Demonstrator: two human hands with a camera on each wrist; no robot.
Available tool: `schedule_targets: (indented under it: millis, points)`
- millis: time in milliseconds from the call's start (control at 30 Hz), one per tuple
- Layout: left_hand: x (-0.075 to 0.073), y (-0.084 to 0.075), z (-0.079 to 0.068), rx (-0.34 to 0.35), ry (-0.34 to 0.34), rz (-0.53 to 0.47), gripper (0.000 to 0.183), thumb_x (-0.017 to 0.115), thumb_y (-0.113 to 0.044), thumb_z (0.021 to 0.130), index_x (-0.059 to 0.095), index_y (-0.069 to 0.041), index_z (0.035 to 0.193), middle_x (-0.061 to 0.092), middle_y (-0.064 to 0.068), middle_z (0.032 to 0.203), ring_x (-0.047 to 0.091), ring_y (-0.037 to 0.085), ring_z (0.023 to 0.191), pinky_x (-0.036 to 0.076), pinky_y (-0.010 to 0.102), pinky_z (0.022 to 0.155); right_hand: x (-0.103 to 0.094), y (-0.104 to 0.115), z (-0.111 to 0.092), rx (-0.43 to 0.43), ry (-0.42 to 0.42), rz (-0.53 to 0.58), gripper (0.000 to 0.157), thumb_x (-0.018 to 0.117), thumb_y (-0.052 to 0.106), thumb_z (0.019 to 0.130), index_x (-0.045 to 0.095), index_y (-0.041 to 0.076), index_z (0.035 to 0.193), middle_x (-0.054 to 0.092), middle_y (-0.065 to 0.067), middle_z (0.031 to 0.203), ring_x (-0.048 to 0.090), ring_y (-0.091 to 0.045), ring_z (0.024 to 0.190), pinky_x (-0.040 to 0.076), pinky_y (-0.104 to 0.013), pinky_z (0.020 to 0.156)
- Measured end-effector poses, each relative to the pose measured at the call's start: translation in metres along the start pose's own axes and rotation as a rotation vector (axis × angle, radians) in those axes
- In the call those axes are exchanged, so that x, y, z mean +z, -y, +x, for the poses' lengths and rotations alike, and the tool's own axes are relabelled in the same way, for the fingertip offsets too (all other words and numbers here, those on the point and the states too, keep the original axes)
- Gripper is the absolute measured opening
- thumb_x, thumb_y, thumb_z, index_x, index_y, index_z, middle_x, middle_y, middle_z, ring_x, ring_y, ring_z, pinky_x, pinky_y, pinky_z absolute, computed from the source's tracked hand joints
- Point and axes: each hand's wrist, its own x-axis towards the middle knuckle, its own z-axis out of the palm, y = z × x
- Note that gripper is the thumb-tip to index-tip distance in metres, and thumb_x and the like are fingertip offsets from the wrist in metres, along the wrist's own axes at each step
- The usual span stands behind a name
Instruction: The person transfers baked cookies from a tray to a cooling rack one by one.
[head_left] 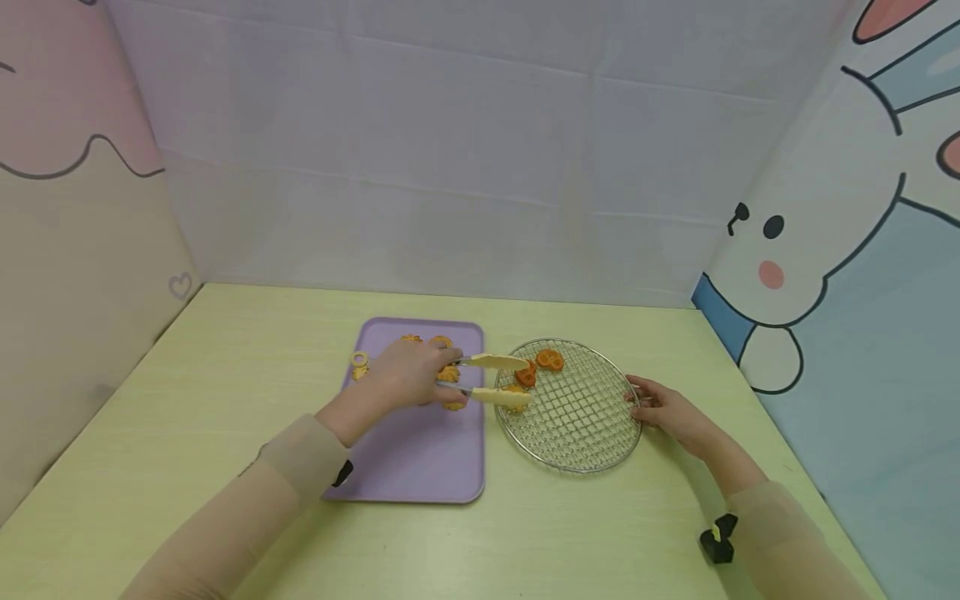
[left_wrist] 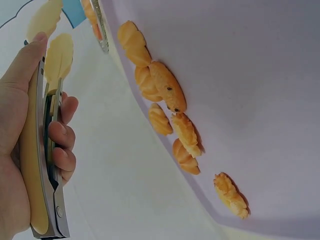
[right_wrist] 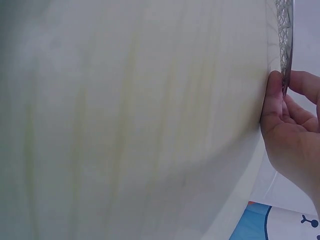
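Note:
My left hand [head_left: 408,371] grips a pair of tongs [left_wrist: 44,150] with pale yellow tips. The tips stand apart over the left side of a round wire rack [head_left: 581,417]. Under the lower tip, partly covered, lies a small golden cookie [head_left: 515,407]. Two orange-brown cookies [head_left: 550,360] sit close by on the mesh. At the rack's right rim, my right hand [head_left: 671,412] pinches the edge between thumb and fingers; the right wrist view shows this hand [right_wrist: 295,115] at the rim too. Several golden cookies [left_wrist: 167,87] lie along one side of a purple tray [left_wrist: 240,90].
The purple tray [head_left: 420,462] lies left of the rack on a pale yellow table [head_left: 562,533]. A pale ring-shaped piece [head_left: 359,359] sits at the tray's left edge. A white back wall [head_left: 450,167] and printed side walls [head_left: 885,400] enclose the table.

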Motion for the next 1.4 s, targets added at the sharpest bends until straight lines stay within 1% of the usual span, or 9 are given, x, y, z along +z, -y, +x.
schedule_targets:
  millis: [167,333,433,567,733,833,967,1233,1400]
  points:
    - [-0.007,0.002,-0.003,0.000,-0.029,-0.049,0.069,0.068,-0.063,0.073,0.061,-0.016,0.123,0.063,-0.004,0.104,0.057,0.012,0.072,0.050,0.035,0.070,0.000,0.000,0.001,0.001,0.002,0.001,0.065,0.054,0.008,0.095,0.019,-0.003,0.148,0.038,-0.027,0.133,0.046,-0.016,0.100,0.045,-0.021,0.075]
    - [-0.013,0.004,-0.007,-0.013,-0.054,-0.074,0.072,0.067,-0.065,0.072,0.062,-0.015,0.124,0.065,-0.003,0.113,0.062,0.012,0.081,0.052,0.033,0.067,-0.001,-0.001,0.001,-0.002,0.004,0.002,0.065,0.054,0.008,0.095,0.019,-0.002,0.148,0.038,-0.027,0.133,0.045,-0.016,0.100,0.045,-0.021,0.075]
    - [-0.015,0.006,-0.009,-0.019,-0.064,-0.075,0.073,0.066,-0.068,0.071,0.062,-0.015,0.123,0.065,-0.003,0.106,0.061,0.010,0.076,0.050,0.029,0.063,-0.001,-0.002,0.002,-0.001,0.006,0.006,0.065,0.054,0.009,0.095,0.019,-0.001,0.149,0.037,-0.027,0.133,0.045,-0.016,0.100,0.045,-0.021,0.075]
    - [-0.019,0.009,-0.014,-0.033,-0.077,-0.093,0.067,0.068,-0.065,0.072,0.063,-0.018,0.119,0.063,-0.006,0.095,0.056,0.007,0.069,0.045,0.024,0.057,-0.001,-0.003,0.003,0.003,0.008,0.012,0.066,0.054,0.009,0.095,0.018,-0.001,0.149,0.037,-0.026,0.133,0.045,-0.017,0.100,0.045,-0.021,0.074]
    - [-0.025,0.013,-0.021,-0.064,-0.096,-0.124,0.057,0.070,-0.060,0.073,0.064,-0.020,0.114,0.060,-0.008,0.087,0.056,0.008,0.069,0.044,0.026,0.058,-0.001,-0.002,0.002,0.003,0.006,0.013,0.066,0.054,0.009,0.095,0.018,-0.001,0.149,0.038,-0.026,0.133,0.045,-0.015,0.099,0.044,-0.021,0.073]
    - [-0.028,0.015,-0.026,-0.076,-0.092,-0.117,0.059,0.069,-0.061,0.074,0.063,-0.019,0.114,0.060,-0.007,0.087,0.056,0.009,0.070,0.045,0.027,0.058,-0.001,-0.001,0.002,0.003,0.004,0.011,0.065,0.054,0.009,0.095,0.019,-0.001,0.149,0.038,-0.026,0.133,0.045,-0.015,0.100,0.044,-0.020,0.074]
    - [-0.029,0.019,-0.034,-0.083,-0.093,-0.104,0.065,0.069,-0.061,0.074,0.062,-0.016,0.120,0.061,-0.005,0.089,0.055,0.009,0.069,0.045,0.027,0.056,0.000,0.000,0.001,0.011,0.003,0.010,0.065,0.054,0.009,0.095,0.019,-0.001,0.149,0.038,-0.025,0.134,0.045,-0.015,0.101,0.044,-0.020,0.076]
    - [-0.024,0.026,-0.048,-0.095,-0.143,-0.111,0.068,0.069,-0.061,0.073,0.060,-0.018,0.125,0.058,-0.008,0.085,0.051,0.007,0.065,0.040,0.025,0.051,0.000,0.002,0.000,0.013,0.001,0.009,0.065,0.054,0.008,0.095,0.019,-0.001,0.148,0.038,-0.027,0.134,0.045,-0.018,0.103,0.045,-0.020,0.077]
    - [-0.022,0.029,-0.054,-0.108,-0.126,-0.112,0.067,0.069,-0.061,0.073,0.061,-0.018,0.124,0.053,-0.009,0.080,0.046,0.007,0.059,0.038,0.025,0.050,0.000,0.002,0.000,0.010,0.003,0.005,0.065,0.054,0.008,0.094,0.019,-0.001,0.149,0.037,-0.026,0.134,0.045,-0.019,0.104,0.045,-0.019,0.077]
